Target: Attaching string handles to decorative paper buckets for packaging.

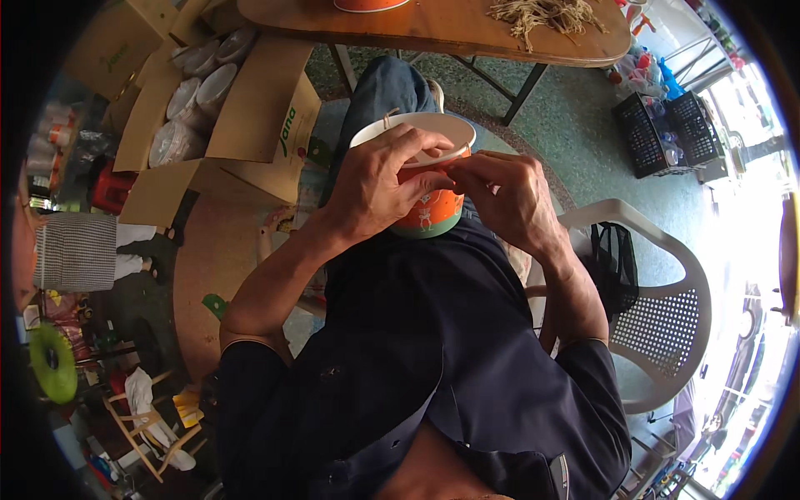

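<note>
A round paper bucket (426, 218), orange above and green below with a white inside, rests upright on my lap. My left hand (379, 179) is closed on its near left rim, with fingers over the edge and the thumb pressed on the orange outside. My right hand (510, 193) is pinched at the right side of the rim, its fingertips close to the left thumb. What sits in that pinch is too small to make out. A short piece of tan cord (389, 117) sticks up at the far left of the rim.
Ahead stands a brown wooden table (450, 35) holding a bundle of tan cords (546, 18) and another orange container (371, 3). An open cardboard box (254, 104) of white tubs is at left. A plastic chair (667, 283) and black crate (658, 137) are at right.
</note>
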